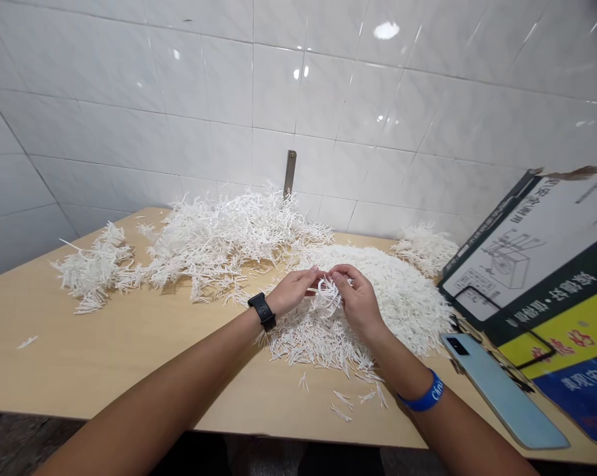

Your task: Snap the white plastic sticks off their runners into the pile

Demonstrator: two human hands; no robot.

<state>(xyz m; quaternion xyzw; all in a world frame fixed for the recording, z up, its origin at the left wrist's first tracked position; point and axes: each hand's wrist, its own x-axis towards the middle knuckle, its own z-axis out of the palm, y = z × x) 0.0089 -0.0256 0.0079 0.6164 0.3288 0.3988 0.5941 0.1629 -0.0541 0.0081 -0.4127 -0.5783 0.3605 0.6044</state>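
Okay, my left hand and right hand pinch a tuft of white plastic strands above the heap, centre frame. Both grips are closed on it.

Here we go, main heap of thin pieces just R of centre on the wooden table, looser pile behind it to the L, smaller clump further L, another back R. Phone lying far R, printed board right beside it, tiled wall behind everything, metal bracket on that.
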